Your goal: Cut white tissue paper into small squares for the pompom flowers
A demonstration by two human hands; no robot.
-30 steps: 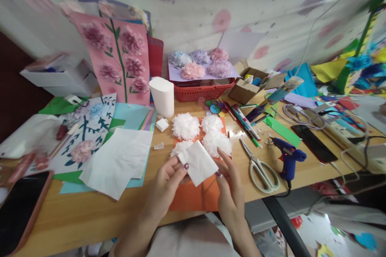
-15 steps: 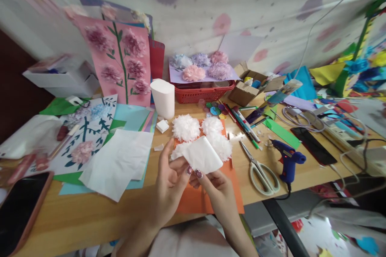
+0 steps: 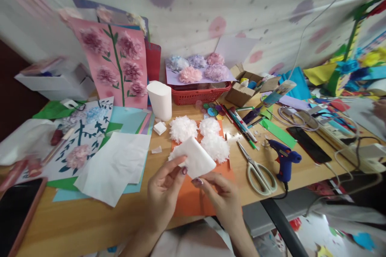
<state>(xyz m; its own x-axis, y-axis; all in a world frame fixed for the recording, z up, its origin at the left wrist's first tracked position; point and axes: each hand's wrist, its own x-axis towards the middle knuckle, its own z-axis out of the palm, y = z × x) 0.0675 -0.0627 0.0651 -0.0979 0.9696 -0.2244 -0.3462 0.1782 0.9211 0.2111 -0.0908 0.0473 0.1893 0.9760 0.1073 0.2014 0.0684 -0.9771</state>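
Between my two hands is a folded square of white tissue [image 3: 197,157], tilted with one corner pointing up. My left hand [image 3: 165,186] pinches its left side, thumb in front. The thumb and fingers of my right hand [image 3: 223,194] close on its lower edge. Just beyond it, white fluffy paper flowers [image 3: 183,129] rest on a sheet of orange card [image 3: 196,200], partly covered by the tissue and my hands. Loose white tissue sheets [image 3: 111,168] lie to the left of my left hand.
Scissors [image 3: 259,172] and a blue glue gun [image 3: 283,158] lie at the right, near a dark phone [image 3: 309,144]. Markers [image 3: 241,122] sit beyond them. A white tissue pack [image 3: 159,100] stands before a red basket [image 3: 196,95]. Another phone [image 3: 18,213] is at the left front.
The folded tissue has turned and shifted slightly left with my hands. My thumbs are farther apart along its lower edge. The view has also shifted a little.
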